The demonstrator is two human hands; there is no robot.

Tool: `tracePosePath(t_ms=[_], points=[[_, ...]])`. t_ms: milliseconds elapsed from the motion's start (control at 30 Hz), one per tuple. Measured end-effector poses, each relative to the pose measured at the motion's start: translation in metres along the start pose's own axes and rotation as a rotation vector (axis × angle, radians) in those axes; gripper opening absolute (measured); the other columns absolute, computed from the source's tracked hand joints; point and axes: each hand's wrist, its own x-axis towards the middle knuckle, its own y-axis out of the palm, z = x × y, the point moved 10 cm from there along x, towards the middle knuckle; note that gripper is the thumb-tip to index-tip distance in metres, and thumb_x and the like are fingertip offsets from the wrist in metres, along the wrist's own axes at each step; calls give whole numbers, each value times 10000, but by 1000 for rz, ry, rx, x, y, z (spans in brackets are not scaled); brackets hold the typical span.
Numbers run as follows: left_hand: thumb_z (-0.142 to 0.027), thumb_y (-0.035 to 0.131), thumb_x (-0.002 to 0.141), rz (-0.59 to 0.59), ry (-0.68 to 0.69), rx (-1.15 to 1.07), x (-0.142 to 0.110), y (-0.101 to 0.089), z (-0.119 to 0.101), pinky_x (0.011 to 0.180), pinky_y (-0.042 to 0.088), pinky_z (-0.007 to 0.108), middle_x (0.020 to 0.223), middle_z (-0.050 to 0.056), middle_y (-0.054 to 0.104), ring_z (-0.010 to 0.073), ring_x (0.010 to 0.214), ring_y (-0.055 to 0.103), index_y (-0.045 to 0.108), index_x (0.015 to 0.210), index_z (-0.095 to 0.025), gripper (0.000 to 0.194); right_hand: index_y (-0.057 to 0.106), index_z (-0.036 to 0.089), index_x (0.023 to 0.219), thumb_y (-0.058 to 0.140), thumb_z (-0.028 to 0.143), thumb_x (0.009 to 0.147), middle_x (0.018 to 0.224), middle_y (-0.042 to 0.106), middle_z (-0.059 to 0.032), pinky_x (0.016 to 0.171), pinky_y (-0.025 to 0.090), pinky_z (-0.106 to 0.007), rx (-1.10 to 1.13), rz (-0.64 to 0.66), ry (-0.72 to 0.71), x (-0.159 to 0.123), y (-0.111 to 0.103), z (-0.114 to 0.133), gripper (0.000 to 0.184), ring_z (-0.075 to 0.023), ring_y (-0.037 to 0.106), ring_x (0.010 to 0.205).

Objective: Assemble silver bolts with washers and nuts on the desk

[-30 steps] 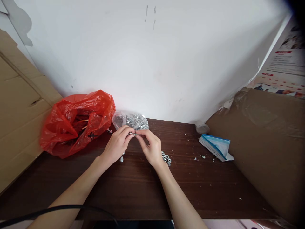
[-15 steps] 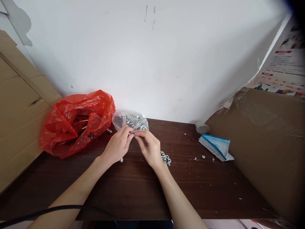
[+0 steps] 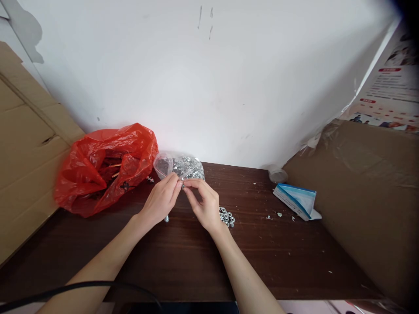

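My left hand [image 3: 163, 196] is closed in a pinch on a small metal bolt, mostly covered by the fingers. My right hand [image 3: 204, 198] meets it from the right, thumb and fingertips pinching a small shiny nut [image 3: 183, 186] at the bolt's end. How far the nut sits on the bolt cannot be seen. Another bolt [image 3: 166, 219] lies on the table below my left hand, partly covered by it. Beside my right wrist is a cluster of several loose metal nuts [image 3: 228, 217]. Behind my fingertips rests a clear plastic bag [image 3: 188, 167] full of shiny metal hardware.
An open red plastic bag [image 3: 140, 139] stands at the left on the dark wooden table [image 3: 262, 257]. A blue and white packet [image 3: 294, 200] and a clear round container [image 3: 277, 175] are on the right. Cardboard [image 3: 29, 152] flanks the left side. A black cable [image 3: 98, 284] crosses the front.
My fingertips have come closer together, and the nut has shifted slightly left towards my left fingers. Everything else stays put.
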Motion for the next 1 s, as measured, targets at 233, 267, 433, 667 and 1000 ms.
tracePosePath(t_ms=[233,267,433,667,1000], points=[[-245,296,965,-18,-15,-67,0,1,3,602,354,274,709,0,433,133,618,434,372,724,-196,257,576,218,1001,511,116,880,1016,640,-59,830,531,-332,14,-41,-29,1,-2,3,170,-175,610,963],[-242,296,964,-21,-14,-70,0,1,3,600,353,273,708,0,434,132,617,434,372,722,-195,258,575,217,1000,513,107,875,1012,637,-57,817,532,-326,22,-47,-35,1,-3,4,178,-171,609,954],[-248,297,966,-30,-6,-79,0,2,3,597,347,268,704,-4,434,129,620,436,371,722,-195,261,584,221,985,526,87,850,991,627,-44,763,526,-306,68,-66,-3,2,-3,3,199,-156,599,878],[-246,296,967,-30,-3,-85,-1,0,2,604,349,266,708,-2,440,132,626,441,376,724,-195,260,596,208,988,585,213,857,1002,591,-53,789,519,-299,287,-105,195,-1,-2,-20,132,-162,593,925],[-265,299,971,-11,-26,-74,-2,2,7,610,338,274,710,-5,425,132,629,425,366,726,-197,263,640,184,882,625,322,839,841,650,-33,706,484,-283,237,-3,384,-5,7,-45,145,-144,582,733]])
